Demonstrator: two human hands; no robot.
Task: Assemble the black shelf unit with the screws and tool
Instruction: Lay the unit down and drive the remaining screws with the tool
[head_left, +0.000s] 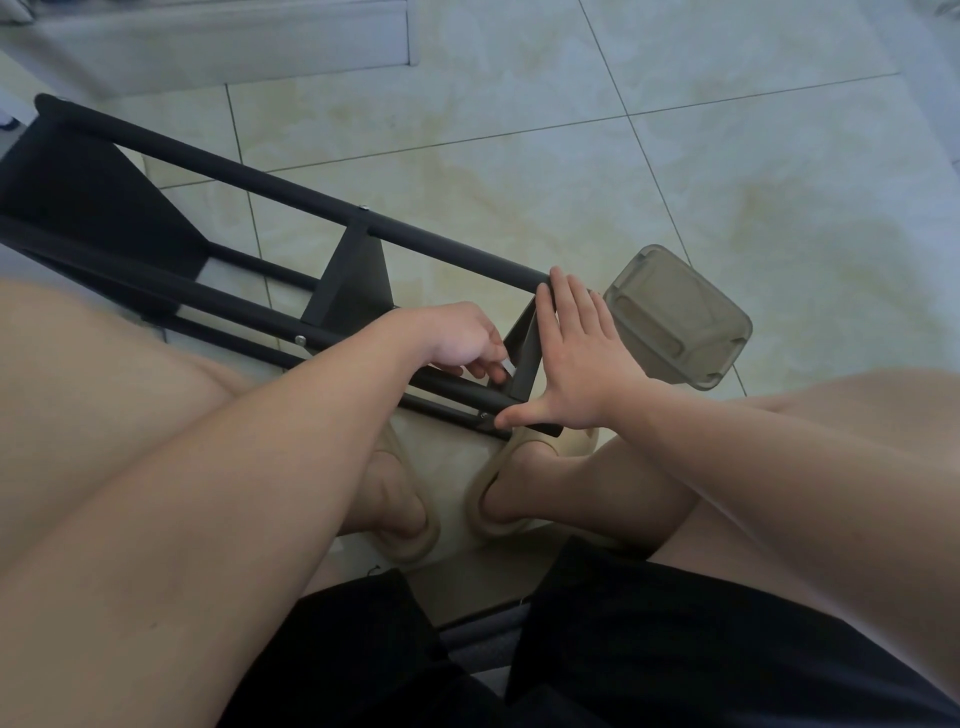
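Shelf unit (358, 275) looks stiff, fairly light; best held by its poles (260, 179). Right hand (576, 353) presses flat against it; left hand (457, 338) pinches a small pale piece (506, 368).

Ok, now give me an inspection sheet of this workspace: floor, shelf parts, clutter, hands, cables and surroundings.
Surface: pale tiled floor, glossy, with yellowish marbling.
Job's things: black shelf unit lies on its side across the floor; screw heads show on its rods.
Clutter: translucent grey container beside the unit's near end.
Hands: left hand curled, pinching a small pale item, too small to identify; right hand flat, fingers straight against the end panel.
Cables: nothing seen.
Surroundings: beige slippers on the person's feet; white ledge along the top.
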